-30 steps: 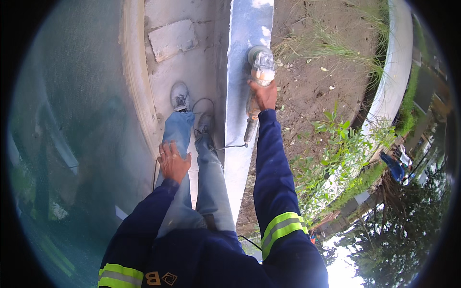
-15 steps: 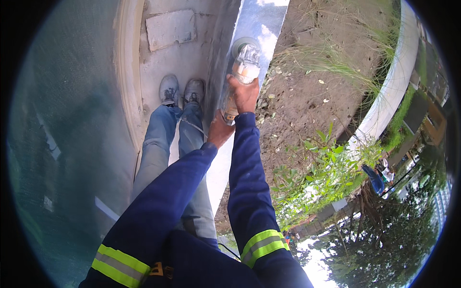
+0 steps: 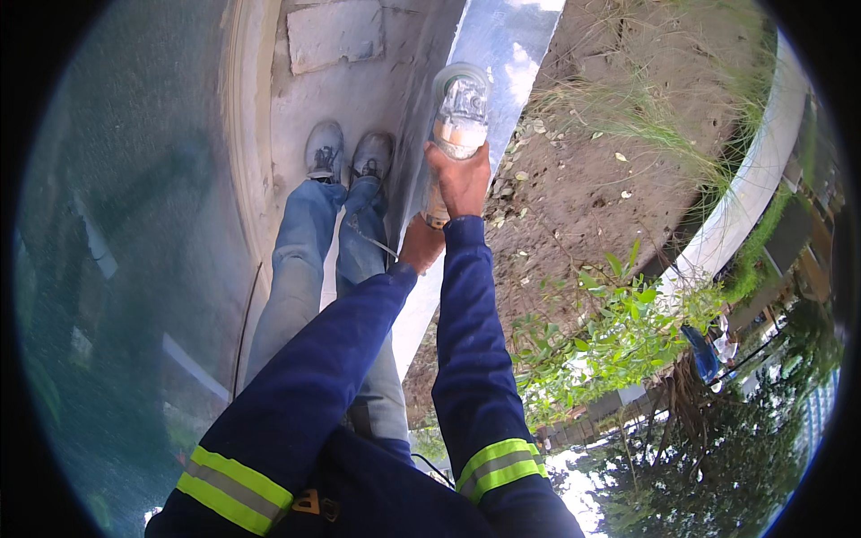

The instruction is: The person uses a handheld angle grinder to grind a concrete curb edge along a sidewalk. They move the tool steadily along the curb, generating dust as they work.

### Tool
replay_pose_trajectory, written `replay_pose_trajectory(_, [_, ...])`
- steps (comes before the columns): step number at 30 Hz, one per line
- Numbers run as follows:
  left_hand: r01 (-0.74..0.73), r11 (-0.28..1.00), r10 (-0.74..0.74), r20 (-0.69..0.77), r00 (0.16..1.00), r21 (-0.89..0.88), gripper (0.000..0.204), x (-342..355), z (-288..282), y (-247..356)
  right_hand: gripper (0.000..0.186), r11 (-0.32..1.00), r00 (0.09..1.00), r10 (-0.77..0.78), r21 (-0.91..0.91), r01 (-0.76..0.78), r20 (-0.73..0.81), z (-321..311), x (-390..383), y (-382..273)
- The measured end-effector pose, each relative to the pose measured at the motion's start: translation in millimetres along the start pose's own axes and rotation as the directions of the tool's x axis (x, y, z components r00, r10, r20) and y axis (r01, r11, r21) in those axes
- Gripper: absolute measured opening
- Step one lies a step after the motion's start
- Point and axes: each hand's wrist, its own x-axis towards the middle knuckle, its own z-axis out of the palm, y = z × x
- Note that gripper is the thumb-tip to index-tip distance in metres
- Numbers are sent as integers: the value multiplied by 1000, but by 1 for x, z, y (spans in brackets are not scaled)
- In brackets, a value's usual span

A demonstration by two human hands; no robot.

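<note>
Both my hands are closed around a dusty angle grinder (image 3: 461, 125) with an orange and grey body. My right hand (image 3: 462, 179) wraps the body just behind the head. Farther back, my left hand (image 3: 421, 244) grips the rear end of the tool. The grinder's round disc (image 3: 459, 75) lies against the pale, smooth top of a low wall (image 3: 502, 45); whether it spins cannot be told. Part of the handle is hidden by my fingers. A thin cord (image 3: 369, 240) hangs near my left wrist, across my trouser leg.
My shoes (image 3: 348, 151) stand on a dusty ledge left of the wall, near a flat slab (image 3: 335, 36). A large dark glass pane (image 3: 134, 251) rises on the left. To the right lie bare soil (image 3: 592, 152), grass, a leafy shrub (image 3: 601, 332) and a curved white kerb (image 3: 753, 170).
The view has shifted slightly, so the wall, shoes and slab sit farther right. The grinder's disc is a little nearer the wall's left edge. Both hands keep their grip.
</note>
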Motion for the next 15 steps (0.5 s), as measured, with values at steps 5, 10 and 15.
replay_pose_trajectory(5, [-72,997,72,-14,997,-21,55,8,3,12,76,1000,1000,16,-8,-16,-1,1,10,-8])
replay_pose_trajectory(10, [105,972,-94,-61,994,209,57,-1,5,15,75,994,999,17,106,-12,-43,-6,6,6])
replay_pose_trajectory(15, [53,983,-42,-67,997,174,54,-11,10,16,73,988,1000,25,150,-23,-13,-16,1,12])
